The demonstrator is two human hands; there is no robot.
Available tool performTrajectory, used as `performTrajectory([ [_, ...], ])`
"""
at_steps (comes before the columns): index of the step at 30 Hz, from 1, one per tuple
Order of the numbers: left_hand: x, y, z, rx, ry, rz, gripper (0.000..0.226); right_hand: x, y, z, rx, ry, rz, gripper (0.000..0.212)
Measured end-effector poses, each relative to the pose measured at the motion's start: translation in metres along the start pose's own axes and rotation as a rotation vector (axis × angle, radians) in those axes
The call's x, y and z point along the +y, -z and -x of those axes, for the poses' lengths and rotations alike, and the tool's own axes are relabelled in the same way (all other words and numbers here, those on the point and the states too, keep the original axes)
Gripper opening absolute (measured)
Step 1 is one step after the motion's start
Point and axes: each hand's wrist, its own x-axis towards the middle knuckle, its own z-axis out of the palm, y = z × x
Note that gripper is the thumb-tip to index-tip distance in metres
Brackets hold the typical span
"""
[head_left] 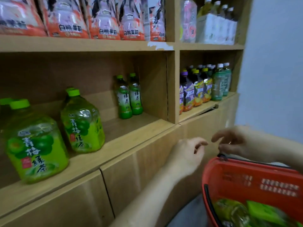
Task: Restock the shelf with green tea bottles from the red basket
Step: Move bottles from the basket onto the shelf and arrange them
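The red basket [249, 179] sits at the lower right with green tea bottles [232, 210] lying inside, blurred. My right hand [232, 143] hovers over the basket's far rim, its fingers loosely curled near the black handle [221, 156]; whether it pinches the handle is unclear. My left hand [188, 154] hangs in front of the cabinet just left of the basket, fingers relaxed and holding nothing. Two slim green tea bottles [129, 97] stand upright at the back right of the middle shelf [136, 128]. Big green plum tea jugs [82, 122] stand further left.
A wooden divider [171, 87] closes the shelf bay on the right. Beyond it stand several purple and green bottles [205, 86]. Pink drink packs [105, 18] fill the shelf above. Closed cabinet fronts [147, 174] run below. A pale wall [275, 63] is at right.
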Motion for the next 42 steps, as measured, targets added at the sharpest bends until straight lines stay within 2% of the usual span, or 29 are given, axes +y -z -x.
performTrajectory([
  [5,0.004,-0.056,-0.001,-0.227,0.022,-0.001,0.023,0.034,-0.004,0.052,-0.063,-0.158,0.062,0.025],
  [11,0.001,-0.134,0.005,-0.433,0.035,-0.072,0.022,0.101,-0.058,0.1,0.056,-0.341,-0.081,0.024],
  [15,-0.008,-0.2,-0.004,-0.603,0.104,-0.173,0.02,0.162,-0.105,0.111,0.006,-0.484,-0.172,0.025],
  [17,-0.017,-0.241,-0.006,-0.681,0.163,-0.276,0.029,0.189,-0.128,0.106,-0.021,-0.565,-0.23,0.025],
  [21,-0.041,-0.329,0.001,-0.91,0.309,-0.506,0.066,0.232,-0.174,0.095,-0.082,-0.714,-0.361,0.025],
  [24,-0.059,-0.381,0.007,-1.074,0.459,-0.594,0.09,0.255,-0.191,0.095,-0.139,-0.764,-0.397,0.027],
  [29,-0.074,-0.401,0.001,-0.912,0.334,-0.651,0.081,0.271,-0.19,0.091,-0.077,-0.794,-0.473,0.03],
  [32,-0.073,-0.363,-0.031,-0.788,0.45,-0.467,0.071,0.27,-0.198,0.085,-0.037,-0.79,-0.519,0.047],
  [35,-0.054,-0.309,-0.066,-0.679,0.391,-0.186,0.057,0.275,-0.206,0.079,0.03,-0.866,-0.629,0.075],
  [36,-0.044,-0.291,-0.072,-0.612,0.404,0.005,0.051,0.275,-0.206,0.077,0.04,-0.944,-0.751,0.086],
  [38,-0.029,-0.265,-0.072,-0.475,0.519,0.518,0.048,0.272,-0.205,0.073,0.04,-1.093,-1.171,0.103],
  [40,-0.019,-0.257,-0.061,-0.43,0.622,0.974,0.05,0.267,-0.202,0.067,0.03,-1.011,-1.691,0.103],
  [42,-0.012,-0.262,-0.048,-0.452,0.673,1.163,0.054,0.263,-0.193,0.062,0.159,-0.876,-1.936,0.094],
])
